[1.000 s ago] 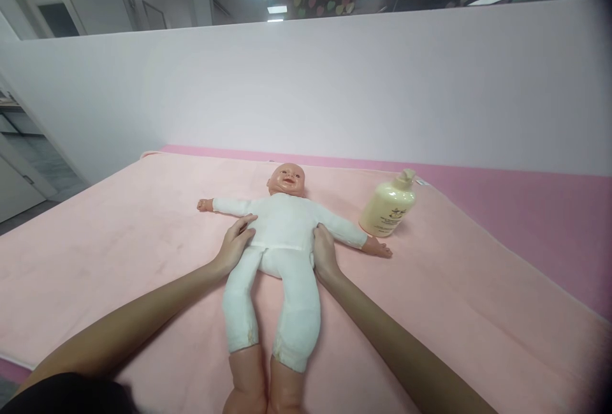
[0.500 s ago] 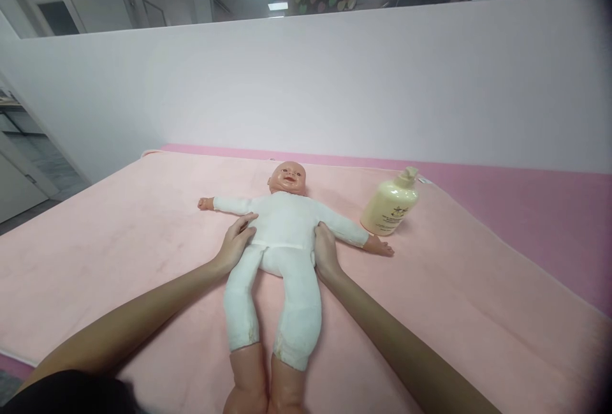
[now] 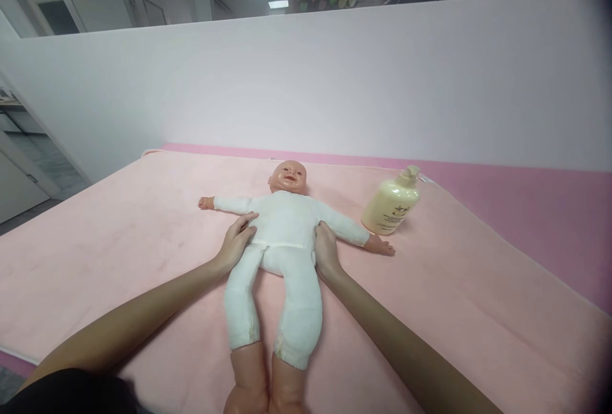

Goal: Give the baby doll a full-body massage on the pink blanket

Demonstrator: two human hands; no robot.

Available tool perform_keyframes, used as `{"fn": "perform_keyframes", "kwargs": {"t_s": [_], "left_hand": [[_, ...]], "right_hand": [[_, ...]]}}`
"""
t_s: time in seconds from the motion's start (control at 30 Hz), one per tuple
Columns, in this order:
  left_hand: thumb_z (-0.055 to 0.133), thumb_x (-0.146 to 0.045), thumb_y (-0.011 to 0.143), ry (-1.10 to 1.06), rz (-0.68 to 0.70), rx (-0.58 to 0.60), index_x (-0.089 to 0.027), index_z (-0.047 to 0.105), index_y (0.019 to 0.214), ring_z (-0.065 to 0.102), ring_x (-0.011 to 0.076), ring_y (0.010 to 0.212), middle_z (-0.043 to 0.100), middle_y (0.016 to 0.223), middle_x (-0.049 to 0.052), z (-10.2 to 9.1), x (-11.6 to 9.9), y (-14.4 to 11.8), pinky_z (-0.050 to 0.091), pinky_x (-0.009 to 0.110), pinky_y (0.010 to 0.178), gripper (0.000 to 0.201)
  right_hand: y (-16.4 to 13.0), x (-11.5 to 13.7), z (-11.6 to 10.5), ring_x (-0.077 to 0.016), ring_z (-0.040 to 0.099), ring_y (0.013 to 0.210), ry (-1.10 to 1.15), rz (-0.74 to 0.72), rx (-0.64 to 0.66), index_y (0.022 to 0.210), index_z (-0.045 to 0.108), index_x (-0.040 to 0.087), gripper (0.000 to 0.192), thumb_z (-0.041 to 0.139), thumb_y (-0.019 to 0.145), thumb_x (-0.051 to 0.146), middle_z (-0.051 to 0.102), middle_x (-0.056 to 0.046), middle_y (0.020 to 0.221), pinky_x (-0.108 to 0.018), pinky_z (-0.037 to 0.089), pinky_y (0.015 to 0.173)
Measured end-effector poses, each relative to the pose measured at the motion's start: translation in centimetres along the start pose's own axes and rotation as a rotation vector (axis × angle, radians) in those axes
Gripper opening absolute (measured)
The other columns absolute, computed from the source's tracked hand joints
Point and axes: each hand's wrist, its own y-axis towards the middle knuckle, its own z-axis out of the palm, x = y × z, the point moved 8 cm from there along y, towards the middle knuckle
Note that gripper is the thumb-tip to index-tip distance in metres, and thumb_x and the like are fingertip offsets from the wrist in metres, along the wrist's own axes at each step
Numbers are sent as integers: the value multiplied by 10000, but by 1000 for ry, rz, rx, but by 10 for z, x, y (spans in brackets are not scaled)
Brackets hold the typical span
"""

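A baby doll (image 3: 287, 222) with a white cloth body lies on its back, head away from me, arms spread out to both sides. My left hand (image 3: 235, 242) is against the doll's waist on the left, fingers along its side and just under the arm. On the opposite side, my right hand (image 3: 327, 251) presses in at the waist with its fingers curled, and some fingertips are hidden against the cloth. Together the two hands clasp the doll's torso. Beyond the doll's right-hand arm stands a pale yellow pump bottle (image 3: 391, 203), touched by neither hand.
A peach towel (image 3: 430, 312) covers most of the pink surface (image 3: 535, 222) under the doll. Along the far edge rises a white partition (image 3: 335, 88), with glass above it. Doors and a grey floor show at the left.
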Motion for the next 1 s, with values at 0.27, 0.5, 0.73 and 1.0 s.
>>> {"fn": "perform_keyframes", "kwargs": {"t_s": [0.27,0.5,0.73,1.0], "left_hand": [[555,-282,780,9,-10,-3,-194,624,1171,433,238,1307,545,1361,63,0,1,0,299,351,1098,407],[563,-280,774,2,4,-6,-200,635,1161,432,245,1309,554,1350,60,-1,2,1,293,361,1107,402],[561,-278,772,5,2,-10,-192,634,1162,443,249,1299,554,1347,69,0,0,0,287,372,1111,405],[561,-279,775,0,5,-6,-187,627,1168,437,249,1302,556,1345,71,0,0,0,289,371,1112,409]], "right_hand": [[1,-2,-1,-149,443,654,-1,-10,6,679,405,229,109,422,763,295,478,30,661,-263,384,611],[2,-1,-1,-146,441,656,-14,-15,3,678,390,230,102,405,765,280,465,34,667,-267,373,620],[-2,4,1,-141,409,636,-8,-11,10,663,369,228,119,401,768,272,431,34,658,-268,360,613],[0,1,0,-140,429,660,-5,-10,13,674,384,224,113,407,760,294,455,34,672,-260,367,623]]}}
